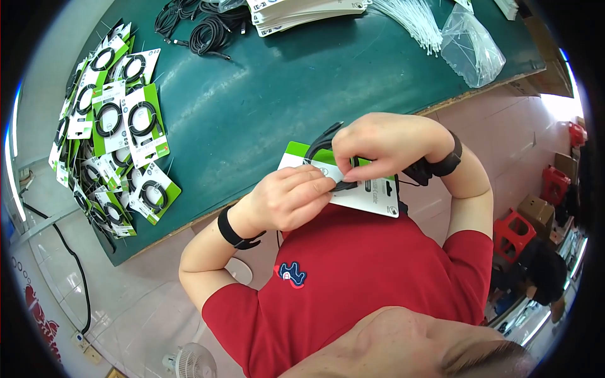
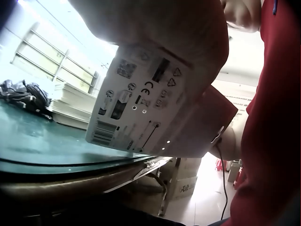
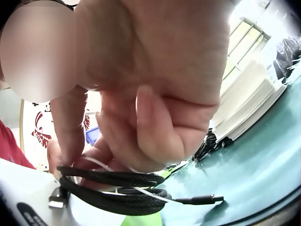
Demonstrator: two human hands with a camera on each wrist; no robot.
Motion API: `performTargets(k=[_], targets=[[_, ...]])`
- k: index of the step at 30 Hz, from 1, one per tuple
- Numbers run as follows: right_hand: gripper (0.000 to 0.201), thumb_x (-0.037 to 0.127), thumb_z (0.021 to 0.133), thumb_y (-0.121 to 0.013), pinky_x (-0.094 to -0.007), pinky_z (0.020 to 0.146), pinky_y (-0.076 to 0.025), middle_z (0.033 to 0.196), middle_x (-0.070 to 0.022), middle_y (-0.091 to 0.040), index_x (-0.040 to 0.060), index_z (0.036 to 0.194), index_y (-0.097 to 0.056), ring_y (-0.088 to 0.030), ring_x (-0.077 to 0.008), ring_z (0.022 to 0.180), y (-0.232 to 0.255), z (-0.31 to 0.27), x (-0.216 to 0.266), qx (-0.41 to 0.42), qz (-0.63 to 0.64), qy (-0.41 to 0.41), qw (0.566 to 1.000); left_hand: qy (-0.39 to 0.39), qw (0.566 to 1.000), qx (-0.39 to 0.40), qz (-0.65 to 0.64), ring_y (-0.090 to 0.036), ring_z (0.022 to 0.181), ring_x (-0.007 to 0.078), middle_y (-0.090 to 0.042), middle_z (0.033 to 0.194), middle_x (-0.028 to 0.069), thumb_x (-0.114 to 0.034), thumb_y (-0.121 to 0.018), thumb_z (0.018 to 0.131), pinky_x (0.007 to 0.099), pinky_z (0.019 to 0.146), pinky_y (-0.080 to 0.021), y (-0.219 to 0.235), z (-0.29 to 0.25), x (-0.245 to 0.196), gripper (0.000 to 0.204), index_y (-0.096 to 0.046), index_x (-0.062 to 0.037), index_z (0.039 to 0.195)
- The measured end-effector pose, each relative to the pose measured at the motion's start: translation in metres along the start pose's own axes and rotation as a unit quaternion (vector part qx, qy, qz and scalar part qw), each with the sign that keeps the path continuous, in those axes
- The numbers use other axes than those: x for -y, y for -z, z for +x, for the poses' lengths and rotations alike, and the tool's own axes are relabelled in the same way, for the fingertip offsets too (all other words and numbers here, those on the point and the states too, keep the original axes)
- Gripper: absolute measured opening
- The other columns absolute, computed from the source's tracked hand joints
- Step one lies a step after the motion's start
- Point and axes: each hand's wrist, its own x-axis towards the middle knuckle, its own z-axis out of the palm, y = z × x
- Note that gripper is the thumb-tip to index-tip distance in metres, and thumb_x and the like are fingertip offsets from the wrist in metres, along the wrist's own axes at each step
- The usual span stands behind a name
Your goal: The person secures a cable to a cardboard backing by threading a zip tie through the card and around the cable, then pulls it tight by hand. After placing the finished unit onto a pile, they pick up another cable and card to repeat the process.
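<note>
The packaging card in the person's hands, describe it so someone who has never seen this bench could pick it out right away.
Start at the green table and come to its near edge, in front of the red shirt. There the left hand and right hand hold a white card with a green top and a coiled black cable on it. Unlike the finished cards piled at the table's left end, it is off the table.

- The green-topped work table (image 1: 265, 107) has a pale wooden edge along its near side.
- A heap of packaged cables on green-and-white cards (image 1: 116, 135) covers its left end, overlapping one another.
- Loose coils of black cable (image 1: 200, 26) lie at the far edge, just beside a stack of white cards (image 1: 302, 12).
- A bundle of white cable ties (image 1: 413, 22) lies right of that stack.
- A crumpled clear plastic bag (image 1: 472, 47) sits near the right corner.
</note>
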Motion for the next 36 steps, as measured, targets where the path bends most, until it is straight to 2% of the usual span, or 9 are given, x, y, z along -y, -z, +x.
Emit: performTargets(k=[4,8,12,17,21,25,28,29,36], targets=[[0.010,0.013,0.084,-0.078,-0.0312,0.056,-0.044,0.077,-0.0034,-0.064,0.0044,0.086,-0.073,-0.056,-0.0164,0.063,0.003,-0.003,-0.005,-0.141,0.058,-0.027,0.988,0.032,0.999,-0.023,0.001,-0.072,0.081,0.0296,-0.071,0.096,0.0160,0.001,-0.072,0.070,0.0368,0.073,-0.059,-0.001,-0.001,0.005,0.016,-0.067,0.0014,0.085],[0.014,0.011,0.080,-0.081,-0.0261,0.052,-0.038,0.078,-0.0035,-0.066,0.0028,0.087,-0.073,-0.048,-0.0084,0.057,0.011,-0.012,0.006,-0.154,0.059,-0.151,0.975,0.051,0.997,-0.046,0.034,-0.072,0.079,0.0283,-0.072,0.095,0.0142,0.002,-0.073,0.067,0.0356,0.071,-0.058,-0.003,-0.003,0.008,0.019,-0.068,0.0000,0.085],[0.014,0.016,0.083,-0.078,-0.0262,0.054,-0.043,0.079,-0.0040,-0.071,0.0030,0.084,-0.074,-0.054,-0.0081,0.060,0.016,-0.021,-0.003,-0.144,0.076,-0.235,0.958,0.065,0.995,-0.054,0.046,-0.072,0.078,0.0279,-0.072,0.095,0.0130,0.002,-0.075,0.065,0.0345,0.070,-0.057,-0.005,-0.004,0.008,0.022,-0.068,-0.0009,0.085],[0.011,0.005,0.080,-0.081,-0.0228,0.051,-0.034,0.088,-0.0018,-0.068,0.0025,0.089,-0.073,-0.042,-0.0043,0.057,0.005,-0.026,-0.018,-0.174,0.205,-0.140,0.953,0.081,0.994,-0.062,0.049,-0.071,0.079,0.0264,-0.070,0.095,0.0125,0.000,-0.073,0.067,0.0351,0.070,-0.059,-0.006,-0.002,0.007,0.017,-0.068,-0.0006,0.083],[0.010,0.004,0.084,-0.079,-0.0221,0.053,-0.037,0.091,-0.0010,-0.067,0.0027,0.093,-0.073,-0.047,-0.0033,0.061,-0.014,-0.010,-0.014,-0.236,0.394,-0.116,0.881,0.093,0.993,-0.063,0.046,-0.071,0.078,0.0256,-0.069,0.095,0.0123,-0.001,-0.072,0.068,0.0354,0.070,-0.060,-0.006,0.000,0.007,0.015,-0.068,-0.0004,0.082],[0.010,0.004,0.087,-0.077,-0.0224,0.057,-0.042,0.088,0.0001,-0.066,0.0027,0.096,-0.072,-0.054,-0.0028,0.067,-0.020,-0.006,-0.008,-0.287,0.343,-0.184,0.875,0.088,0.993,-0.062,0.046,-0.071,0.077,0.0263,-0.071,0.095,0.0124,0.002,-0.075,0.065,0.0343,0.069,-0.058,-0.008,-0.002,0.006,0.021,-0.068,-0.0011,0.085],[0.011,0.009,0.087,-0.078,-0.0262,0.060,-0.046,0.082,-0.0016,-0.065,0.0045,0.095,-0.072,-0.061,-0.0080,0.070,-0.021,-0.007,-0.013,-0.292,0.088,-0.146,0.941,0.081,0.994,-0.058,0.048,-0.071,0.077,0.0266,-0.072,0.094,0.0125,0.003,-0.076,0.063,0.0336,0.068,-0.057,-0.007,-0.002,0.006,0.024,-0.068,-0.0014,0.086],[0.011,0.009,0.087,-0.078,-0.0262,0.060,-0.046,0.082,-0.0016,-0.065,0.0045,0.095,-0.072,-0.061,-0.0080,0.070,-0.021,-0.007,-0.012,-0.292,0.088,-0.146,0.941,0.079,0.994,-0.054,0.049,-0.071,0.077,0.0265,-0.072,0.094,0.0124,0.003,-0.076,0.063,0.0335,0.068,-0.057,-0.008,-0.002,0.005,0.024,-0.068,-0.0013,0.086],[0.015,0.017,0.087,-0.077,-0.0336,0.059,-0.047,0.079,-0.0078,-0.063,0.0076,0.098,-0.073,-0.060,-0.0212,0.067,-0.009,-0.004,-0.013,-0.122,-0.157,-0.040,0.979,0.066,0.996,-0.038,0.052,-0.071,0.077,0.0260,-0.071,0.094,0.0123,0.003,-0.076,0.064,0.0334,0.067,-0.057,-0.006,0.000,0.005,0.024,-0.068,-0.0011,0.086]])
